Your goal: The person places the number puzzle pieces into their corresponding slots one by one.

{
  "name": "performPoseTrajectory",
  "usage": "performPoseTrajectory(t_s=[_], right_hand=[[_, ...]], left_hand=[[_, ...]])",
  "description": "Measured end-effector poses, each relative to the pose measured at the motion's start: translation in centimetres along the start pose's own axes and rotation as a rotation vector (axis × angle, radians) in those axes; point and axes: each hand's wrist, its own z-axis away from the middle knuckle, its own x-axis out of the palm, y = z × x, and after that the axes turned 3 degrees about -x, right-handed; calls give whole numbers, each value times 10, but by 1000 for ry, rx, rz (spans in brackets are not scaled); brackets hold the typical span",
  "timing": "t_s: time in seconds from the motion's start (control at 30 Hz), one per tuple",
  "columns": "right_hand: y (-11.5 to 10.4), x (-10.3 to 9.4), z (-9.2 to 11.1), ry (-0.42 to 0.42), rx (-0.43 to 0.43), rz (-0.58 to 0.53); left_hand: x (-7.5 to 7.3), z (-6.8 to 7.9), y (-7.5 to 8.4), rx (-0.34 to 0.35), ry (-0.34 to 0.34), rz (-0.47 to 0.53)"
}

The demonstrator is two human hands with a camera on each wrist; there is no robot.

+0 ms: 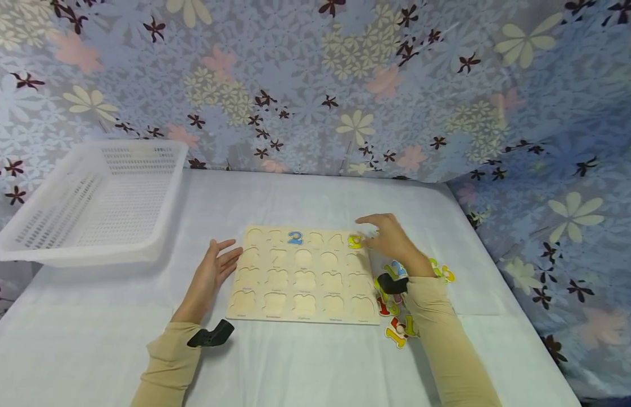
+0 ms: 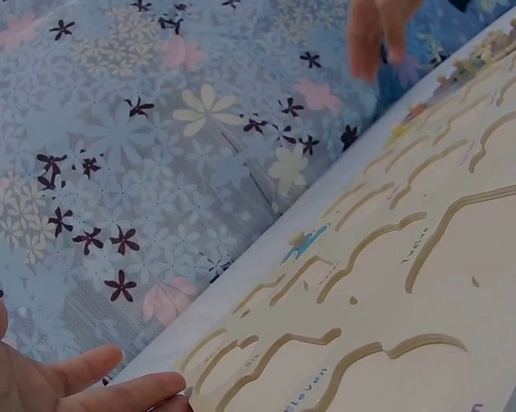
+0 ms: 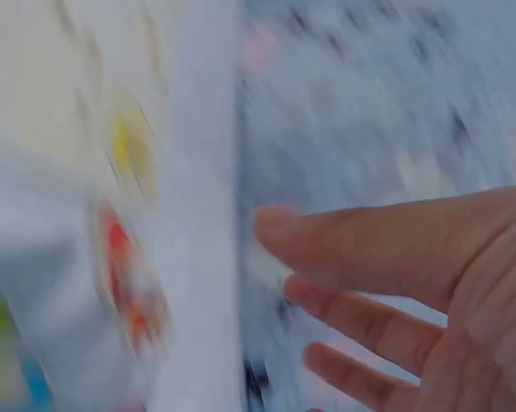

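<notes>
A pale wooden number puzzle board (image 1: 290, 265) with rows of shaped recesses lies on the table. A blue number 2 piece (image 1: 295, 238) and a yellow number 5 piece (image 1: 354, 242) sit in its top row. My left hand (image 1: 216, 268) is at the board's left edge, fingers extended; in the left wrist view its fingertips (image 2: 167, 384) meet the board's corner. Above the board's upper right corner is my right hand (image 1: 389, 240), thumb and fingers apart, holding nothing. The right wrist view, blurred, shows this hand (image 3: 472, 300) above a red piece (image 3: 120, 266).
Several colourful number pieces (image 1: 395, 333) lie loosely heaped right of the board, partly hidden under the right forearm. Yellow-green pieces (image 1: 443, 272) lie beyond it. A white plastic basket (image 1: 163, 226) stands at the back left. Flowered cloth (image 1: 305, 113) hangs behind the white-covered table.
</notes>
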Motion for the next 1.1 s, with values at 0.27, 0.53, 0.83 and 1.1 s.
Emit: performPoseTrajectory(t_s=[0.27,0.53,0.83,1.1], right_hand=[[46,-46,43,111,160,-30],[50,-26,27,26,123,-14],[50,-1,17,-52,97,46],[49,4,13,11,-4,37]], left_hand=[[-9,5,-4,1,-16,-16],[-10,9,-5,11,-13,-18],[-5,6,-3,12,-22,-25],[-3,-1,1,12,-22,-43]])
